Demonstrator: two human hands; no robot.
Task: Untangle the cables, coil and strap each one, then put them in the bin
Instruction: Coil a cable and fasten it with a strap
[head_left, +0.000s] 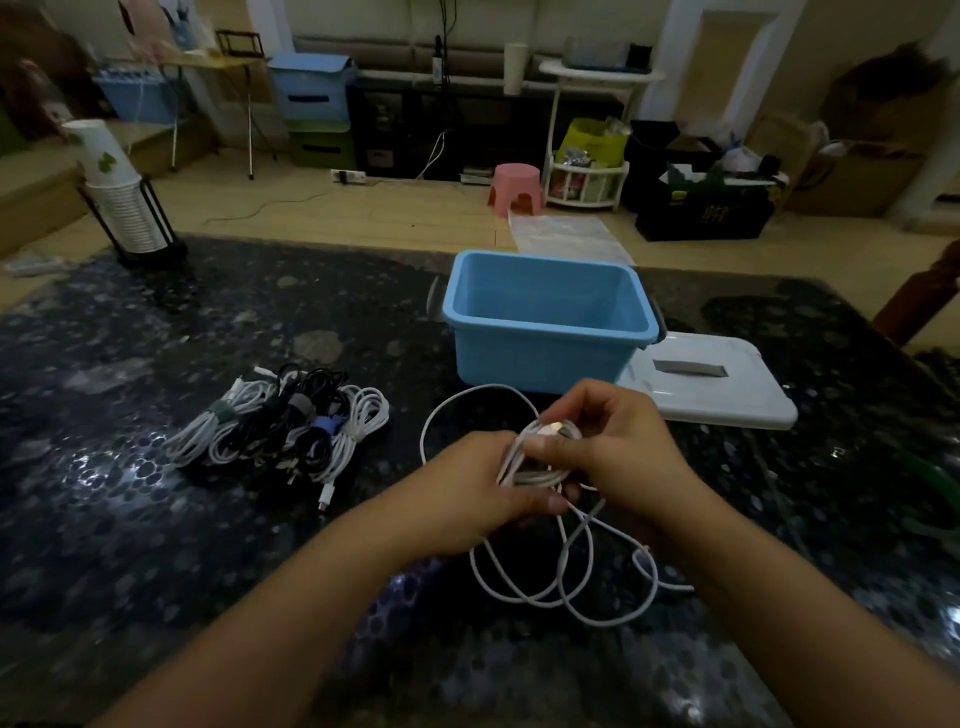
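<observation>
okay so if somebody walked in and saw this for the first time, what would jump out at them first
Probably the two hands at centre: the left hand and right hand both grip a half-coiled white cable, its loose loops trailing toward the person. Just behind sits the bright blue bin, nothing visible inside. To the left lies a pile of strapped cables on the dark table.

Dark speckled desk has a blue bin, white lid, strapped cable bundles and a cup holder sitting on it.

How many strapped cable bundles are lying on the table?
4, side by side left of the bin: white, black, black with blue strap, white. Overlap may hide more.
</observation>
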